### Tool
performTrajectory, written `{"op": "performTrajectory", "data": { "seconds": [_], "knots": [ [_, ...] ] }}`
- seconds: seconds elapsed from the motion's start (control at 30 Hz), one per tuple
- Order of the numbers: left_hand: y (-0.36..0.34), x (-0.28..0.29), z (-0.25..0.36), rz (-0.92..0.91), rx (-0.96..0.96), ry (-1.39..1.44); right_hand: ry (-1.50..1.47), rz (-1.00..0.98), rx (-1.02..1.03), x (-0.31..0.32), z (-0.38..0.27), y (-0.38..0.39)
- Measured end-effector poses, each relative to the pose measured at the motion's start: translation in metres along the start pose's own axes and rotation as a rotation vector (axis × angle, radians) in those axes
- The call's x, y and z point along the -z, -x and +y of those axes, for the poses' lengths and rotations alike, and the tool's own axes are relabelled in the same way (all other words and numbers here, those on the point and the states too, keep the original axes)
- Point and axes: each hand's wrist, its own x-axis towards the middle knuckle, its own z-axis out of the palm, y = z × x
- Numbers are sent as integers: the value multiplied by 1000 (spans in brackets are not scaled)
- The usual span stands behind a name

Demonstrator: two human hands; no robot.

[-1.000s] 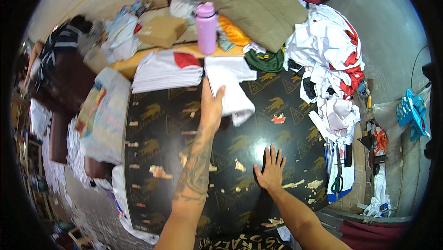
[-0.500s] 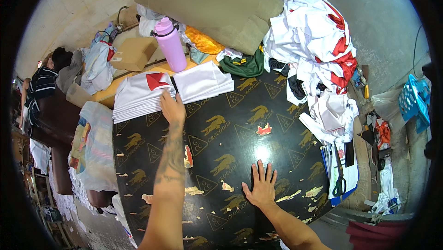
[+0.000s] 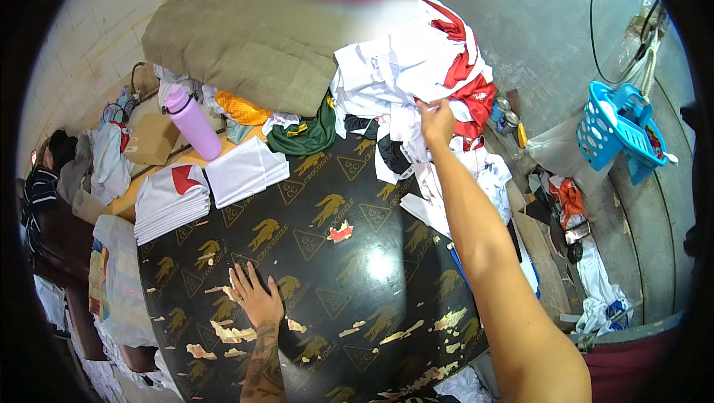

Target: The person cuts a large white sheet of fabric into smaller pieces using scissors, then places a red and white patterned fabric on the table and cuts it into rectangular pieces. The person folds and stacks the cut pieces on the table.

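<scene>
My left hand [image 3: 256,297] lies flat on the black tabletop [image 3: 338,265], fingers spread and holding nothing. At the far right, my right arm stretches to a heap of white and red garments [image 3: 379,68]. There my right hand [image 3: 437,122] has its fingers closed at the edge of a white garment in the heap; the fingertips are partly hidden in the cloth. On the far left of the table sits a neat stack of folded white cloth pieces [image 3: 172,206] with a red patch on top. Beside it lies another folded white stack [image 3: 249,172].
A lilac bottle [image 3: 195,124] and a cardboard box [image 3: 151,139] stand behind the stacks. A large olive cloth bundle [image 3: 230,34] lies at the back, a green garment [image 3: 305,131] before it. A plastic bag [image 3: 123,284] is at left; a blue basket [image 3: 621,131] hangs at right.
My left hand has left the folded stack and now rests on the near tabletop. My right hand has moved from the tabletop to the garment heap. The view has swung right.
</scene>
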Motion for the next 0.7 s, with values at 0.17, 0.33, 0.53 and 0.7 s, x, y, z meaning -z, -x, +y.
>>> {"op": "performTrajectory", "data": {
  "seconds": [0.17, 0.33, 0.53, 0.7],
  "knots": [
    [-3, -4, 2, 13, 16, -7, 137, -59, 189, -7, -34, -52],
    [-7, 3, -1, -111, 39, 0, -24, -315, 509, 96, -98, 132],
    [62, 110, 59, -97, -606, 395, -252, -1314, 343, 268, -159, 324],
    [112, 211, 3, -407, -445, 1091, 2, -1065, 927, 370, -242, 304]
  ]
}}
